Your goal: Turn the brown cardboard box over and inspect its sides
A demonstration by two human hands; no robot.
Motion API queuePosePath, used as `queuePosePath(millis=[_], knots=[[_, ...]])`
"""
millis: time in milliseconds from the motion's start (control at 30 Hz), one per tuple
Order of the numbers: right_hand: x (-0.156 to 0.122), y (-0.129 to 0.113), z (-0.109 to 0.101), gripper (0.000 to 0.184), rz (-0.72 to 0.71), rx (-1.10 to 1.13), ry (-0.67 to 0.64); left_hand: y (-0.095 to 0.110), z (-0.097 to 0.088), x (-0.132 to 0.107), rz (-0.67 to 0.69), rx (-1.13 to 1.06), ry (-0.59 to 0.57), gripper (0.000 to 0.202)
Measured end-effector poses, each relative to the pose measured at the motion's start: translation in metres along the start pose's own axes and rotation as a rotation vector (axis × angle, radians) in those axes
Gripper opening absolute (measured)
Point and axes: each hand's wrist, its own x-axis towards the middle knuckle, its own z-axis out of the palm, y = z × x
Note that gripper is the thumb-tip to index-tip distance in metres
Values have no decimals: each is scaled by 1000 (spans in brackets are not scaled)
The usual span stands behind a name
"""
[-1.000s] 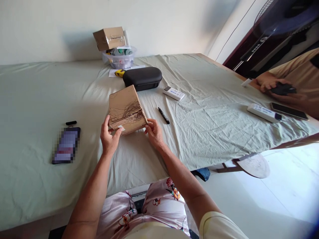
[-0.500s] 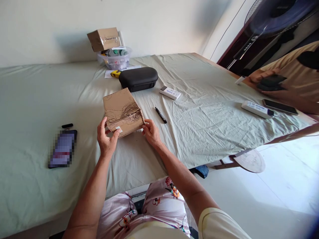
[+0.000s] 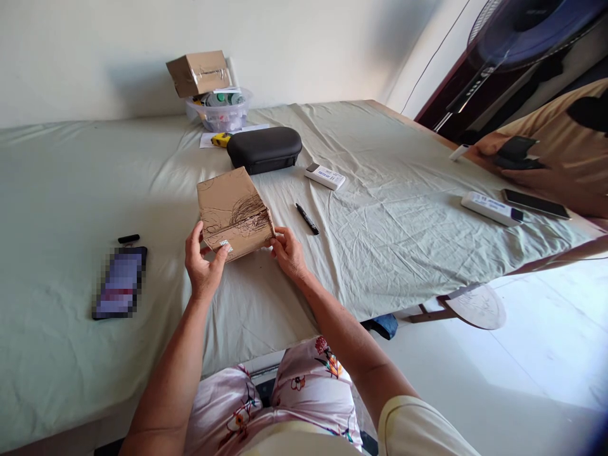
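A brown cardboard parcel (image 3: 232,211), taped and scribbled over with black pen, rests on the green sheet (image 3: 380,209) in front of me. My left hand (image 3: 202,263) grips its near left corner, thumb on top. My right hand (image 3: 287,252) pinches the near right corner. A black marker pen (image 3: 307,218) lies just right of the parcel.
A phone (image 3: 120,282) and a small black cap (image 3: 128,239) lie to the left. Behind the parcel are a black case (image 3: 264,149), a white remote (image 3: 325,177), and a tub (image 3: 218,114) with another box (image 3: 198,73) on it. Another person's hands (image 3: 517,158) hold a dark object at right.
The parcel has been lowered slightly toward the sheet, both hands still on its corners. The other person's hands at right have shifted a little.
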Motion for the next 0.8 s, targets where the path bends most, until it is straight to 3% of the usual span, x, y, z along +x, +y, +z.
queuePosePath(millis=[633, 800], knots=[[1, 5, 1, 37, -23, -10, 4, -1, 1, 0, -25, -27, -12, 80], [3, 8, 4, 35, 17, -1, -30, -10, 6, 0, -75, -102, 18, 86]])
